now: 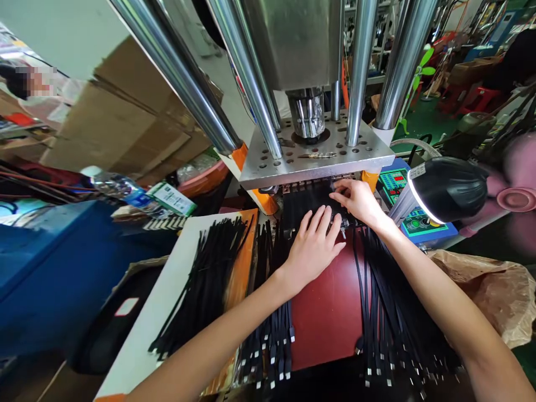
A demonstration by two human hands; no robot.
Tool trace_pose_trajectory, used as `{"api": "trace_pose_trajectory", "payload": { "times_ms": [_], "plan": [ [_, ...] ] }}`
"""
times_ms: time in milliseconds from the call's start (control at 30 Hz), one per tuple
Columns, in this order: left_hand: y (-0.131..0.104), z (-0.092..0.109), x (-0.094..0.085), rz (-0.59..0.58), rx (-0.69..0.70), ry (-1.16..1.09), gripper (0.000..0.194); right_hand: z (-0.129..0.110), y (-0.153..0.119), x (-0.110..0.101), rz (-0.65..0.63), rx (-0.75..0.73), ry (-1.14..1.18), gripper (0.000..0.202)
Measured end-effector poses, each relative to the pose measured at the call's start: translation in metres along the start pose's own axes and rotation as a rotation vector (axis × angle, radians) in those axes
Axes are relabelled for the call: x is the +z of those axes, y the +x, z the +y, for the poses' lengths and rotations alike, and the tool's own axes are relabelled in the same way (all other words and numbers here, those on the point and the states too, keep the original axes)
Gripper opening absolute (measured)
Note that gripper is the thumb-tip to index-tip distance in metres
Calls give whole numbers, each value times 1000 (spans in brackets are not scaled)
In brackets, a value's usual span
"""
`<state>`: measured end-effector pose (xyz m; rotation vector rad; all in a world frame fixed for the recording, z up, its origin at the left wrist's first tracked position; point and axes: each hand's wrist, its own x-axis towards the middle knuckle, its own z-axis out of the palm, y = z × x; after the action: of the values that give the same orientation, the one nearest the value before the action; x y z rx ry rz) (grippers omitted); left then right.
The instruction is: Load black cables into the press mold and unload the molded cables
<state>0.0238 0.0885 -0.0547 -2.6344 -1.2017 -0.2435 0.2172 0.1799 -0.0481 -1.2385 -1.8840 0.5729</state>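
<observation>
The right hand point(355, 202) reaches under the edge of the perforated grey metal press plate point(314, 153), its fingertips curled onto the black slotted mould fixture point(307, 204) at the far right corner; whether it pinches a cable end there cannot be told. The left hand point(312, 245) lies flat and open, fingers spread, palm down on the near edge of the same fixture, gripping nothing. The fixture sits directly below the press plate, at the head of a dark red work surface point(330, 312).

Flat black cables with small metal-tipped plugs point(387, 312) drape from the fixture down the right of the red surface, under the right forearm. A second run of black cables point(272, 335) hangs down the left side, beneath the left forearm. Further left, a loose bundle of black cables point(205, 285) lies on a white board point(144, 329).

Polished steel columns point(247, 72) rise above the plate. A black lamp head with a white rim point(448, 190) points in from the right, just above a blue control panel point(412, 226). A crumpled brown paper bag point(489, 285) sits at far right.
</observation>
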Motion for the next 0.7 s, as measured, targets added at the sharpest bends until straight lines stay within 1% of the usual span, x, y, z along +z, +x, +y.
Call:
{"api": "trace_pose_trajectory", "payload": {
  "times_ms": [33, 67, 133, 167, 233, 300, 367, 433, 533, 633, 700],
  "plan": [
    [0, 3, -1, -10, -14, 8, 63, -2, -7, -2, 25, -53, -94, 23],
    [1, 5, -2, -20, -24, 10, 64, -4, -14, -4, 17, -103, -197, 28],
    [5, 5, -4, -39, -36, -4, 67, -11, -28, -9, -83, -162, -420, 39],
    [8, 3, -6, -48, -38, -17, 68, -15, -32, -11, -144, -157, -525, 42],
    [16, -5, -9, -61, -43, -42, 66, -24, -33, -12, -232, -95, -688, 45],
    [28, -19, -9, -77, -54, -63, 62, -30, -22, -10, -288, -9, -785, 46],
    [43, -36, -6, -104, -68, -82, 60, -32, -5, -4, -313, 57, -828, 47],
    [60, -53, 1, -116, -73, -105, 58, -29, 13, 4, -301, 85, -838, 48],
    [90, -74, 10, -73, -66, -131, 51, -22, 38, 14, -274, 92, -826, 45],
    [116, -84, 12, -20, -86, -141, 42, -18, 60, 16, -260, 110, -819, 44],
    [120, -84, 6, 3, -97, -154, 40, -22, 64, 13, -258, 103, -814, 44]
  ]
}}
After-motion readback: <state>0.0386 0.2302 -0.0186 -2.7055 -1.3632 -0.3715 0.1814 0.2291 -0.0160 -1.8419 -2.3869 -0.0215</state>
